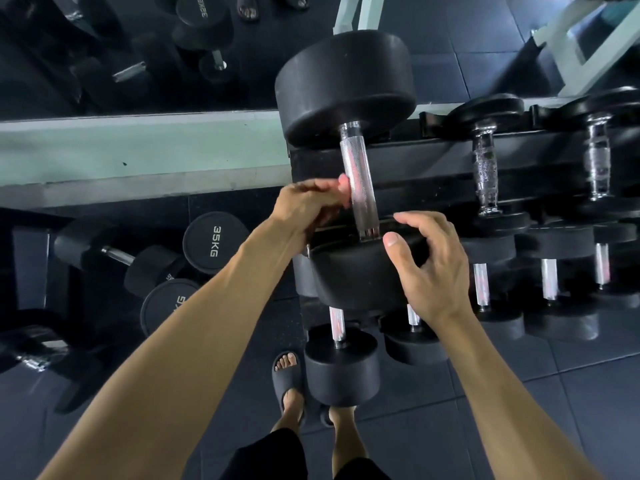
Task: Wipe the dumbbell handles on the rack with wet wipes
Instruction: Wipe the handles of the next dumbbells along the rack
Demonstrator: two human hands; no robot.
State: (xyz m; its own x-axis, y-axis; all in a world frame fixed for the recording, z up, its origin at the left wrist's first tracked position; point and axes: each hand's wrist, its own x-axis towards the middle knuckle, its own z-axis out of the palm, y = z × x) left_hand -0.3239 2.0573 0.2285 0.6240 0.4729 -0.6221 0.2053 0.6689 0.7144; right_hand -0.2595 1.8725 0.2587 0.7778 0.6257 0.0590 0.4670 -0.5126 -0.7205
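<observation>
Both forearms reach out from the bottom of my view, over a foot in a dark slide sandal [289, 382] on the floor mats.

Far left, I see loose dumbbells on the floor: one lying on its side [117, 256], and just right of it a round black end marked 35KG [215, 242]. Beyond them a pale green ledge [138, 150] runs across, with a mirror [104, 46] above it reflecting more dumbbells.

Moving right, my left hand [310, 202] sits at the left side of the chrome handle [356, 181] of the big dumbbell. Its fingers are curled in, with the fingertips [344, 185] touching the handle about halfway along its length; whether they close round it I cannot tell. I can make out no wipe in this hand.

That big dumbbell lies on the top tier of the black rack [433, 157], its handle running near to far, its far head [346, 88] large and its near head [360, 275] just below my hands.

My right hand [433, 268] hovers over the near head, right of the handle's near end, fingers spread and loosely bent, holding nothing.

Below it, on a lower tier, 2 smaller dumbbells [341, 362] stand side by side. Further right, 2 dumbbells with contoured chrome handles [486, 168] rest on the top tier, and more straight-handled ones [550, 278] sit beneath them. At far right a pale green frame [588, 46] stands on the floor.
</observation>
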